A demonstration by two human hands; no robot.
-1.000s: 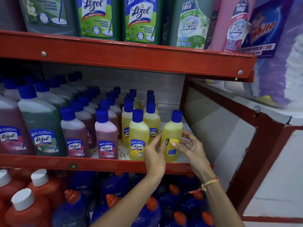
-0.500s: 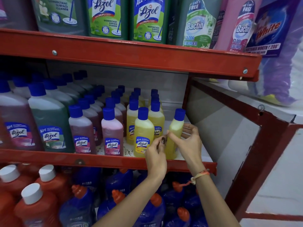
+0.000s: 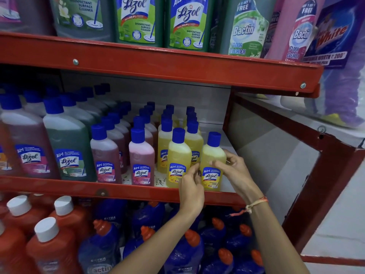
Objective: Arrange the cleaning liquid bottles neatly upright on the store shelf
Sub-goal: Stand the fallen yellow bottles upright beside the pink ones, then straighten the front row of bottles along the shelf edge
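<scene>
the red shelf point(image 3: 138, 191) carries rows of blue-capped bottles. at its right front end a yellow bottle point(image 3: 212, 153) stands upright, label forward. right hand point(image 3: 235, 171) clasps its side; left hand point(image 3: 190, 186) pinches its label edge.

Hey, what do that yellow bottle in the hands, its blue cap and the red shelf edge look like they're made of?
Yellow bottle: probably translucent plastic with a smooth finish; the liquid's colour shows through and light glows in the shoulder. Blue cap: opaque plastic, fairly matte, moulded look. Red shelf edge: likely painted metal, glossy, with a visible fastener head; I can't confirm the metal beneath.
</scene>
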